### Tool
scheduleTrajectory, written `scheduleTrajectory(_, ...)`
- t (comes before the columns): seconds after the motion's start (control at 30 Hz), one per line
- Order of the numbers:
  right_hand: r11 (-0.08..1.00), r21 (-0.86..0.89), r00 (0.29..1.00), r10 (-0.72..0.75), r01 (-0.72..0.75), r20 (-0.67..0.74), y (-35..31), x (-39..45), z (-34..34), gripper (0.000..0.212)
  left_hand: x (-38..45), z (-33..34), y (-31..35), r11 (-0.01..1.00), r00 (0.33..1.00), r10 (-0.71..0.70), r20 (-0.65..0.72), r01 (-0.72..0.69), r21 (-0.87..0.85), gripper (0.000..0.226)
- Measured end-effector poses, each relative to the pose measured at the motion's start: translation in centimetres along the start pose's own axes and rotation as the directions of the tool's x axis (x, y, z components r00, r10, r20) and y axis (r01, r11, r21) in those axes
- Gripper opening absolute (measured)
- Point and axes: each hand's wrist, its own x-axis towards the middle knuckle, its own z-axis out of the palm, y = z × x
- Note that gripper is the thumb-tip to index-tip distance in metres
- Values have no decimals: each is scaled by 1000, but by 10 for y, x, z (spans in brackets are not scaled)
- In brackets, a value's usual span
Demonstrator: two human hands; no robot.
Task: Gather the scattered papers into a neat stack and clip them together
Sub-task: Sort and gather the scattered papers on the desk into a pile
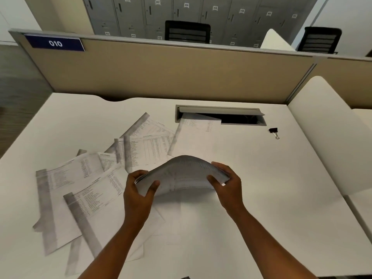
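Hands, left hand [138, 188] and right hand [228, 183], clamp a bowed sheaf [181, 174]; over-bending risks sheets slipping onto the tabletop [281, 178].

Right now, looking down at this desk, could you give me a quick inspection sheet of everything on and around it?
Surface: white desk, with an open cable hatch at the back.
Job's things: bundle of papers bowed upward between both hands; loose printed sheets fanned out to the left, one sheet reaching the hatch; black binder clip lying apart at the right, unused.
Clutter: nothing seen.
Hands: left hand and right hand grip opposite ends of the bundle, fingers curled round it.
Cables: nothing seen.
Surroundings: beige partition with a sign reading 010, grey lockers, two black chairs.
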Motion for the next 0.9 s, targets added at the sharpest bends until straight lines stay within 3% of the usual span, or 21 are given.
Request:
scheduleTrajectory(0.07, 996, -10, 996, 92, -92, -11, 3, -3, 3, 31, 1, 4, -1, 998, 999, -54, 7, 53, 24, 41)
scheduleTrajectory(0.17, 995, 4, 992, 98, -98, -80, 5, -3, 2, 23, 2, 8, -2, 999, 1000, -19, -1, 19, 50, 38)
scheduleTrajectory(0.23, 994, 14, 993, 105, -105, -59, 9, -4, 0, 25, 0, 9, -9, 998, 999, -35, 12, 34, 62, 40)
scheduleTrajectory(0.33, 973, 17, 973, 229, -229, -9, 21, -13, 0, 30, -5, 15, -15, 989, 994, -105, 43, 99, 111, 27)
scheduleTrajectory(0.43, 970, 36, 966, 243, -241, -85, 19, -11, -3, 33, -1, 21, -10, 983, 997, -9, 76, -5, 182, 28)
scheduleTrajectory(0.53, 982, -175, 983, 33, -66, -181, -2, -5, -12, 80, 11, 9, 3, 951, 988, 107, 112, -134, 277, 34)
scheduleTrajectory(0.57, 947, -317, 979, -102, 41, -178, -10, -2, -14, 91, 18, 3, 10, 935, 980, 141, 141, -178, 306, 36)
scheduleTrajectory(0.63, 766, -589, 930, -362, 257, -65, -28, 4, -15, 95, 31, -7, 30, 882, 946, 226, 231, -300, 363, 41)
scheduleTrajectory(0.7, 592, -704, 885, -450, 392, 115, -45, 9, -10, 89, 42, -9, 53, 810, 887, 319, 334, -438, 389, 42)
scheduleTrajectory(0.73, 577, -687, 880, -430, 441, 203, -51, 12, -5, 81, 45, -9, 62, 782, 856, 359, 372, -493, 381, 42)
scheduleTrajectory(0.83, 735, -506, 890, -328, 451, 317, -60, 19, 4, 33, 44, -3, 82, 725, 804, 473, 360, -588, 360, 39)
scheduleTrajectory(0.9, 800, -477, 927, -268, 365, 261, -60, 22, 2, 18, 39, -1, 78, 675, 815, 549, 185, -562, 478, 38)
